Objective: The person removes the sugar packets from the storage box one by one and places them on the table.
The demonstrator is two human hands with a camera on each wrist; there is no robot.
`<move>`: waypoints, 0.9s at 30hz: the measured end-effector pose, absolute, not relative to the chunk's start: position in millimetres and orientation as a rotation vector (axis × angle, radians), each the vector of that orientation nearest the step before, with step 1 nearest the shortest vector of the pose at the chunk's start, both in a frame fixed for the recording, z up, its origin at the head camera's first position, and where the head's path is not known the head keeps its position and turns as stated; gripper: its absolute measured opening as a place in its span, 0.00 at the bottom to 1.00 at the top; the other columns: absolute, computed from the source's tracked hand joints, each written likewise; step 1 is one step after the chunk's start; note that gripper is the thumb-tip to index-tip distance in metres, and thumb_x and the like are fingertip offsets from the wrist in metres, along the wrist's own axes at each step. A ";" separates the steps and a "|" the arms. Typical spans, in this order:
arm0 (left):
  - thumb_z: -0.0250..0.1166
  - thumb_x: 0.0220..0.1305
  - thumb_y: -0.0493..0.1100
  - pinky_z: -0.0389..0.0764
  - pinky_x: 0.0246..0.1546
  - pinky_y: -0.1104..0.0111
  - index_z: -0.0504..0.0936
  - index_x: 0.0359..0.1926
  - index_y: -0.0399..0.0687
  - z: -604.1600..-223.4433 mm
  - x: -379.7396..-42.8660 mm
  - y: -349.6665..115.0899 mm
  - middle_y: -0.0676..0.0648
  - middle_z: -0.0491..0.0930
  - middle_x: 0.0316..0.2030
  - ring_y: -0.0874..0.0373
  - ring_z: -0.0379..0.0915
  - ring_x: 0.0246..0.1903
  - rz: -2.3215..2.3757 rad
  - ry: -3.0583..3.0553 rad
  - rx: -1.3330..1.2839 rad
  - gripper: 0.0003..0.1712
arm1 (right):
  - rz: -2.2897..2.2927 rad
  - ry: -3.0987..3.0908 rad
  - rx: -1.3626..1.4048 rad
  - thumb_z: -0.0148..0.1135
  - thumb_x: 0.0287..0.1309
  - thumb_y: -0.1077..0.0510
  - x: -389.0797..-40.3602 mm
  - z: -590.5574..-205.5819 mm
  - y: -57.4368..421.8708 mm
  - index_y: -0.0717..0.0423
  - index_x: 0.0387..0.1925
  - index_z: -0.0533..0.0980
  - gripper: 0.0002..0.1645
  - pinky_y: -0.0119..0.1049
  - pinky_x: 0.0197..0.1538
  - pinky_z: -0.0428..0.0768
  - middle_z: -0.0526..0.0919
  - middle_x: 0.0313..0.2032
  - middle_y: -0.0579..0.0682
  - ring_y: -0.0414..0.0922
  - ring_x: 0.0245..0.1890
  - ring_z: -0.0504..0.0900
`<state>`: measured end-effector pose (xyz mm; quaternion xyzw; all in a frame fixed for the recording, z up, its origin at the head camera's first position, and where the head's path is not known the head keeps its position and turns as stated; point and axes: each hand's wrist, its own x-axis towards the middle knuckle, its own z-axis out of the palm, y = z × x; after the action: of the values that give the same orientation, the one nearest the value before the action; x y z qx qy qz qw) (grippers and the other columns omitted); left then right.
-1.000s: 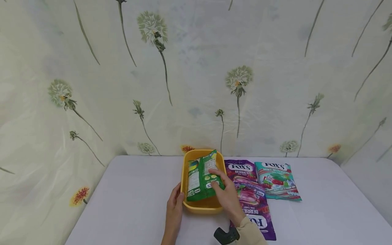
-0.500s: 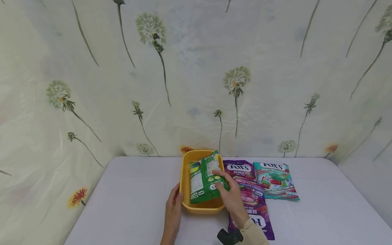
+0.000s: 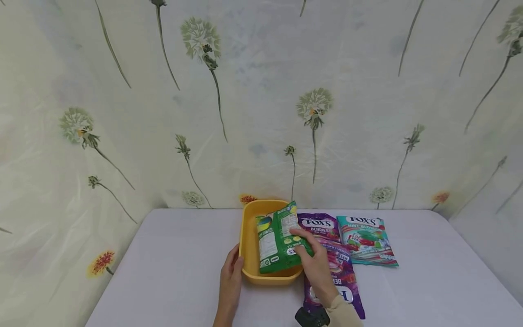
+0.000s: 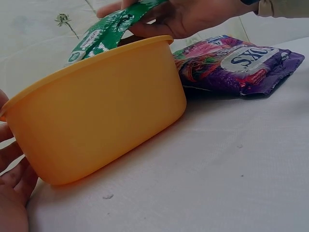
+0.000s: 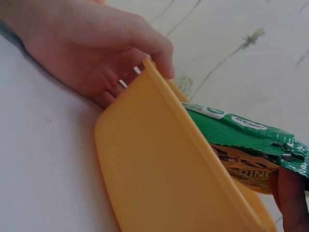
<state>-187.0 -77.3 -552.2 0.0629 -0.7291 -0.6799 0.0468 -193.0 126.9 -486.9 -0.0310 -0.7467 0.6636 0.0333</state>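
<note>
A yellow plastic tub (image 3: 273,280) stands on the table. My left hand (image 3: 230,280) grips its left side, and in the right wrist view the left thumb (image 5: 163,55) hooks over the rim. My right hand (image 3: 318,269) pinches the lower right part of a green candy bag (image 3: 274,247). Tilted, the bag sits over the tub's opening, with one corner across the right rim. In the left wrist view the bag (image 4: 104,38) rises above the rim. The tub's floor is partly hidden beneath it.
Right of the tub lie two purple Fox's Berries bags, one at the back (image 3: 319,225) and one nearer (image 3: 350,281), partly under my right forearm. A teal Fox's bag (image 3: 369,240) lies farther right. A patterned curtain (image 3: 253,113) hangs behind the white table (image 3: 175,272).
The green bag has shifted right with my right hand, from inside the tub towards its right rim. My left hand keeps its hold on the tub. The head view has shifted slightly.
</note>
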 end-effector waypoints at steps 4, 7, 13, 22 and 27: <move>0.48 0.72 0.48 0.64 0.67 0.58 0.64 0.67 0.51 -552.1 -186.3 -77.8 0.47 0.65 0.68 0.52 0.59 0.69 -2.062 -2.225 0.188 0.25 | 2.017 -2.315 -0.124 0.51 0.62 0.62 -190.4 -487.0 129.4 0.40 0.57 0.73 0.23 0.42 0.61 0.77 0.66 0.66 0.42 0.47 0.60 0.71; 0.49 0.72 0.47 0.63 0.67 0.58 0.64 0.67 0.51 -552.0 -186.2 -78.0 0.47 0.65 0.68 0.51 0.59 0.69 -2.060 -2.221 0.184 0.25 | 1.996 -2.319 -0.133 0.51 0.62 0.63 -188.6 -486.6 130.9 0.41 0.57 0.73 0.23 0.45 0.62 0.76 0.66 0.66 0.44 0.49 0.61 0.70; 0.48 0.72 0.47 0.62 0.67 0.57 0.64 0.67 0.49 -551.2 -186.5 -78.1 0.45 0.65 0.68 0.50 0.58 0.69 -2.060 -2.213 0.164 0.25 | 2.002 -2.316 -0.152 0.50 0.63 0.62 -188.0 -487.8 137.4 0.39 0.56 0.74 0.23 0.39 0.58 0.79 0.66 0.65 0.42 0.48 0.58 0.72; 0.49 0.72 0.49 0.63 0.67 0.59 0.65 0.67 0.52 -549.8 -185.9 -77.6 0.48 0.65 0.67 0.52 0.59 0.68 -2.069 -2.213 0.180 0.25 | 1.983 -2.299 -0.116 0.50 0.62 0.64 -184.0 -489.6 145.0 0.41 0.56 0.73 0.24 0.30 0.53 0.81 0.67 0.65 0.41 0.47 0.56 0.73; 0.49 0.72 0.48 0.63 0.67 0.58 0.65 0.67 0.50 -550.7 -186.2 -78.9 0.46 0.66 0.67 0.51 0.60 0.68 -2.059 -2.200 0.169 0.25 | 1.980 -2.304 -0.133 0.50 0.62 0.65 -182.6 -488.0 147.6 0.41 0.56 0.73 0.24 0.32 0.54 0.81 0.67 0.65 0.41 0.47 0.56 0.73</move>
<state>-186.2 -78.9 -550.7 0.0558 -0.7276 -0.6810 0.0618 -182.6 147.6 -488.0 -0.0437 -0.7567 0.6504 0.0503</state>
